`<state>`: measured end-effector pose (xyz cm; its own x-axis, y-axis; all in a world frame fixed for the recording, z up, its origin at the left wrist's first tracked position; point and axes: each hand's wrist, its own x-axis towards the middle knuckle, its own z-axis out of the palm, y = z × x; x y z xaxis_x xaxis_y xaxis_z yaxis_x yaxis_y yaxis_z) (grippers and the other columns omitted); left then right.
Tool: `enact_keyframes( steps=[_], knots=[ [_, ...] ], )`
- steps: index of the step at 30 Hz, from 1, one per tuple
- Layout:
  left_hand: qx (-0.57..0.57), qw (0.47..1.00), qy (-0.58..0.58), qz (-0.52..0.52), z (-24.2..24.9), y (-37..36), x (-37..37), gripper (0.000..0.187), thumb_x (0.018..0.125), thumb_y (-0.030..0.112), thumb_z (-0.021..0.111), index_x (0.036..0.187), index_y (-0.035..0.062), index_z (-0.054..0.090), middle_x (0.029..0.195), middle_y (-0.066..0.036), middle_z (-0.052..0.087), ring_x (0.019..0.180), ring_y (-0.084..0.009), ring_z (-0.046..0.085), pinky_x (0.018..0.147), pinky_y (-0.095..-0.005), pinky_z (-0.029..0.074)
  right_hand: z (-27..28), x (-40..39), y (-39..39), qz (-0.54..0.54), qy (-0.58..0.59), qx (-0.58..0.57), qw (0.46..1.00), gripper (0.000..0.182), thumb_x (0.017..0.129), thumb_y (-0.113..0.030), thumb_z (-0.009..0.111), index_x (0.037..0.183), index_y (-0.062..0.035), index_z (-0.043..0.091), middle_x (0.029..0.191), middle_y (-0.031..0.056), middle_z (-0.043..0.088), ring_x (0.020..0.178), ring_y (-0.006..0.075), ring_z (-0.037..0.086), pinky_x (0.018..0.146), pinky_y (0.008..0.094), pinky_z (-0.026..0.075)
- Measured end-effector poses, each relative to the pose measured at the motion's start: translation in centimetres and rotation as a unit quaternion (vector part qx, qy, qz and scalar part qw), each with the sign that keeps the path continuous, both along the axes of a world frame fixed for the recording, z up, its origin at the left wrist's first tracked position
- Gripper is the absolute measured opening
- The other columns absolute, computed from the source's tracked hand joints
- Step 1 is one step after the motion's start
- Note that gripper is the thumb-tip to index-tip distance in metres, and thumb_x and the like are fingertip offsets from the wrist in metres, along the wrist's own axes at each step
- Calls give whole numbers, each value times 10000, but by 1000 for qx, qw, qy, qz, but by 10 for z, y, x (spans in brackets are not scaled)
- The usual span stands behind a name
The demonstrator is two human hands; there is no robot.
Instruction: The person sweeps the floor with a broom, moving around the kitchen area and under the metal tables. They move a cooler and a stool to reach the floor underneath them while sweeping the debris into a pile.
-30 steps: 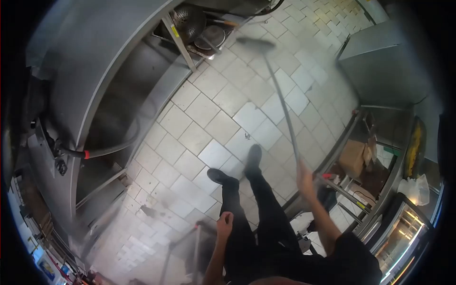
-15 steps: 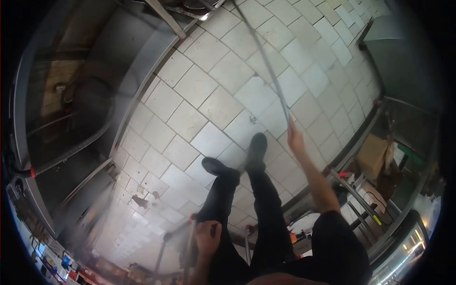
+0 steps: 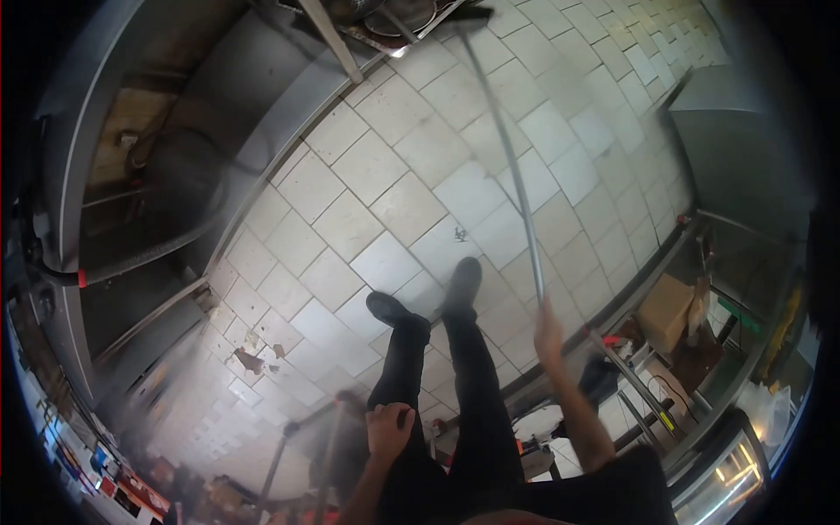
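Note:
A long thin grey pole [image 3: 516,175] slants over the tiled floor, and a dark broad head [image 3: 471,17] shows at its far end near the top edge. My right hand [image 3: 549,337] is closed around the near end of the pole. Low in front of my body, over my dark trouser leg, is my left hand [image 3: 390,429], its fingers curled in; whether anything is inside them is hidden. The pole does not touch my left hand.
Light floor tiles [image 3: 367,166] carry a brown broken patch [image 3: 249,360] at the left. A metal counter [image 3: 262,140] runs along the left. At the right stand a grey cabinet [image 3: 722,149] and a rack with a cardboard box [image 3: 663,312]. My shoes [image 3: 464,284] are mid-floor.
My right hand has moved down and nearer my body, drawing the pole back, and the pole's dark head has come into view. My left hand stays curled in nearly the same place.

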<state>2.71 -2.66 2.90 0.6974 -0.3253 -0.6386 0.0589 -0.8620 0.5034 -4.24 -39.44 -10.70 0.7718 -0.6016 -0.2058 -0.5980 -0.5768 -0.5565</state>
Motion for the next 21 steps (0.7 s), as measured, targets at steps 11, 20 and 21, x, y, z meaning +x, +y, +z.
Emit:
enact_keyframes(
  steps=[11, 20, 21],
  knots=[
    [26, 999, 10, 42, 1, 0, 10, 75, 800, 154, 691, 841, 108, 648, 803, -19, 655, 718, -228, 570, 738, -384, 395, -165, 107, -38, 90, 29, -14, 995, 470, 974, -168, 469, 1433, -206, 375, 581, 213, 480, 461, 320, 493, 474, 408, 394],
    [-46, 994, 30, 90, -1, -1, -16, 104, 813, 191, 681, 839, 95, 650, 784, -60, 657, 722, -257, 592, 706, -409, 434, 98, -96, -10, 101, 234, 73, 964, 578, 934, -93, 521, 1456, -247, 325, 697, 266, 570, 606, 434, 586, 507, 414, 443],
    [-46, 995, 8, 83, -1, -3, -17, 113, 819, 196, 675, 838, 87, 649, 771, -73, 655, 712, -266, 598, 681, -409, 448, 127, -108, -11, 93, 243, 87, 962, 572, 934, -91, 517, 1451, -253, 333, 717, 276, 572, 628, 454, 578, 505, 404, 442]
  ],
)
